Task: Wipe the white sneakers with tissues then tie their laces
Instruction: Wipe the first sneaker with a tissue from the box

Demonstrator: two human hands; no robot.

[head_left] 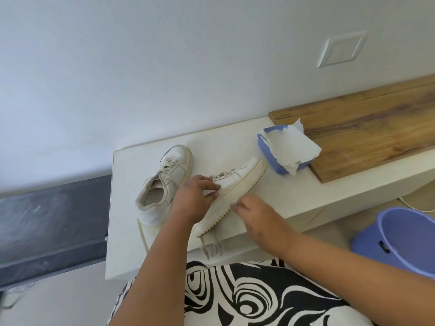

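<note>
Now I steady the tipped sneaker (235,182) with my left hand (195,196), its fingers (213,194) curled onto the upper, while my right hand (256,212) sits blurred at the sole edge; whether those fingers pinch a tissue I cannot tell. To wipe well, I judge I should press firmly and follow the ribbed sole. On the white tabletop (131,161) I count two sneakers, the other (164,180) upright just beside, one blue tissue box (270,154), and one purple bucket (404,241) on the floor.
</note>
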